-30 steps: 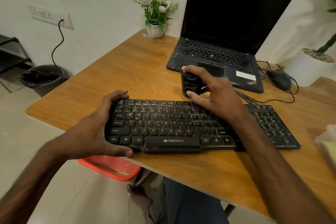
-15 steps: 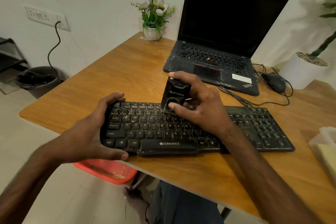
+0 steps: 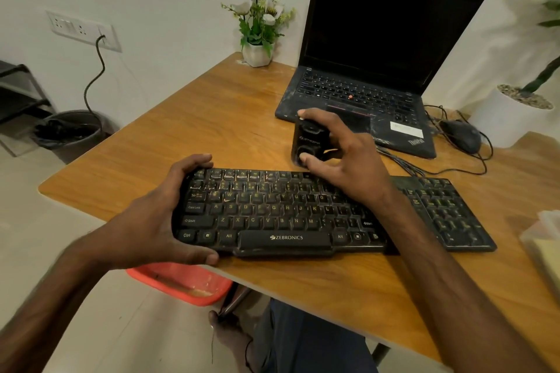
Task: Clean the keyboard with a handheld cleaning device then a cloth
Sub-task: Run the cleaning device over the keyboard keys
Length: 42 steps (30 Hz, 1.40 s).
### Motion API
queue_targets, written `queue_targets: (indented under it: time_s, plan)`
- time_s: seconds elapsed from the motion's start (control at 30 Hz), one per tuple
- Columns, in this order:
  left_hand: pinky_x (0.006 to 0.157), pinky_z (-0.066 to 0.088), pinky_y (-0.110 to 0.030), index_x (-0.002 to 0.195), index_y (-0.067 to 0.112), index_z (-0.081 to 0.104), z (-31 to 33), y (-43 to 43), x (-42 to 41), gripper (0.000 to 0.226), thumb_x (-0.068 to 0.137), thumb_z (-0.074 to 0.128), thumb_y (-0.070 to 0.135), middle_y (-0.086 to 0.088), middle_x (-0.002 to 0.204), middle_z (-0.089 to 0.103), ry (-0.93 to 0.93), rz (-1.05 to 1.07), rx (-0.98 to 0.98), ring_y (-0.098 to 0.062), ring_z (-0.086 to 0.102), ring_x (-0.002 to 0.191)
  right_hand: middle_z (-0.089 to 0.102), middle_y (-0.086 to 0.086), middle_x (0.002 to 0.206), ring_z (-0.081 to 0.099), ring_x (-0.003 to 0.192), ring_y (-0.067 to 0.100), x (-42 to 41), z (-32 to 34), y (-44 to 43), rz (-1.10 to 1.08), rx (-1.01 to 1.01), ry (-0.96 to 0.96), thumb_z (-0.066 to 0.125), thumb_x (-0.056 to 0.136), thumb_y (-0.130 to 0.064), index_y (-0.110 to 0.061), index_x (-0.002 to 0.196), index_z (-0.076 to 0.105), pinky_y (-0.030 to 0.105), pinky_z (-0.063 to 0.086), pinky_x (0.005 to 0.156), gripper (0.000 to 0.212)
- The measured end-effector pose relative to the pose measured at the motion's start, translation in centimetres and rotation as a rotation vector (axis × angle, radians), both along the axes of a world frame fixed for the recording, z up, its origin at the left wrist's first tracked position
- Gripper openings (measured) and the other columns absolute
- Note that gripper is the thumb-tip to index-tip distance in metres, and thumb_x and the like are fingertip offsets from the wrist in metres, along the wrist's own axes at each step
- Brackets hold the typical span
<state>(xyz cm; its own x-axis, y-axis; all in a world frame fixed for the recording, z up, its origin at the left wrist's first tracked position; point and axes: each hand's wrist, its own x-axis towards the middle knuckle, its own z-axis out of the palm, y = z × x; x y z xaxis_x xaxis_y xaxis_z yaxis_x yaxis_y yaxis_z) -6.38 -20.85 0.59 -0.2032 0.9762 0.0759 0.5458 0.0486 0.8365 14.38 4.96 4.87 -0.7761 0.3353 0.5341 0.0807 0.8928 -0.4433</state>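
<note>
Half a second ago had the device (image 3: 307,142) tilted over the top key rows; now holds it upright in the right hand (image 3: 348,157), fingertip on top, thumb low on its front, just behind the keyboard (image 3: 285,215), toward the laptop (image 3: 363,94). Grips the keyboard's left end with the left hand (image 3: 154,221), thumb on the near edge, fingers curled over the far one. Probably between passes, with the cloth step not yet reached

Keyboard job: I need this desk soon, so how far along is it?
Nothing looks finished: the keyboard keys look dusty. In hand: the left hand grips its left end, and the right hand holds the black cleaning device behind its back edge. Left: the device pass, then the wipe-down.
</note>
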Motion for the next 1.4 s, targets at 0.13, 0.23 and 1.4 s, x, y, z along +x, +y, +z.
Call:
queue_targets:
  time_s: [0.13, 0.23, 1.4]
  plan:
    - [0.103, 0.048, -0.021, 0.149, 0.055, 0.013, 0.1, 0.0, 0.1, 0.135, 0.043, 0.096, 0.058, 0.04, 0.139, 0.038, 0.008, -0.002, 0.011, 0.007, 0.049, 0.129, 0.06, 0.002, 0.127, 0.069, 0.095, 0.009, 0.4, -0.9, -2.0, 0.124, -0.08, 0.023, 0.076, 0.086, -0.021, -0.031, 0.142, 0.042, 0.019, 0.059, 0.068, 0.066]
    - [0.102, 0.047, -0.018, 0.149, 0.053, 0.013, 0.0, 0.1, 0.0, 0.135, 0.043, 0.096, 0.057, 0.041, 0.138, 0.038, 0.007, -0.003, 0.011, 0.008, 0.049, 0.128, 0.063, 0.009, 0.126, 0.069, 0.097, 0.015, -0.3, -0.6, -1.0, 0.056, 0.068, -0.052, 0.072, 0.089, -0.026, -0.03, 0.146, 0.037, 0.03, 0.062, 0.069, 0.067]
    - [0.107, 0.044, -0.019, 0.15, 0.054, 0.01, -0.3, 0.1, -0.2, 0.137, 0.044, 0.097, 0.055, 0.034, 0.147, 0.034, 0.015, -0.012, 0.016, 0.006, 0.044, 0.134, 0.06, 0.005, 0.131, 0.067, 0.102, 0.014, -1.9, -0.6, -2.6, 0.208, -0.009, -0.028, 0.072, 0.089, -0.022, -0.032, 0.144, 0.037, 0.027, 0.061, 0.073, 0.066]
